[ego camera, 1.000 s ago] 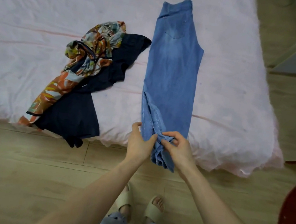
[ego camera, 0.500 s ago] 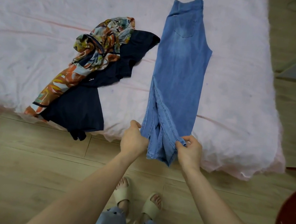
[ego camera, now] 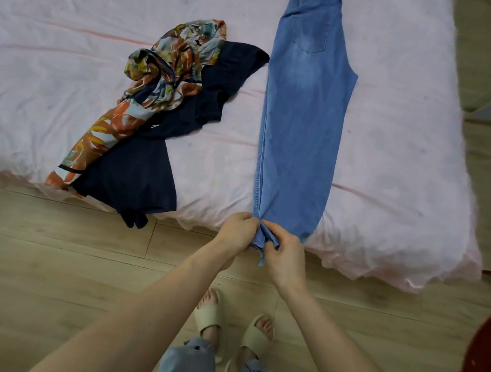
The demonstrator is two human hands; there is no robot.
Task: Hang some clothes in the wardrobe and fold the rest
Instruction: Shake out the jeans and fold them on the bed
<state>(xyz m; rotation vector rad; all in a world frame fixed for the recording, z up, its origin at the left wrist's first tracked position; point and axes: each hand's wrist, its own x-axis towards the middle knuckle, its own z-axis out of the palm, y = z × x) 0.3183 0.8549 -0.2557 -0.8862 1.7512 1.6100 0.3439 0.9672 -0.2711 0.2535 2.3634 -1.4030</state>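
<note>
The hem of the light blue jeans [ego camera: 304,115] is hidden under the left hand [ego camera: 235,232] and right hand [ego camera: 284,255], both pinching it at the edge of the pink bed [ego camera: 72,16]. They lie lengthwise, legs stacked, waistband far. Half a second ago the legs splayed open and the hands were apart; now both meet.

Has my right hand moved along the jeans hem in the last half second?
Yes. The right hand has slid left along the hem of the jeans, which lie on the bed, and now pinches it close beside the left hand.
</note>
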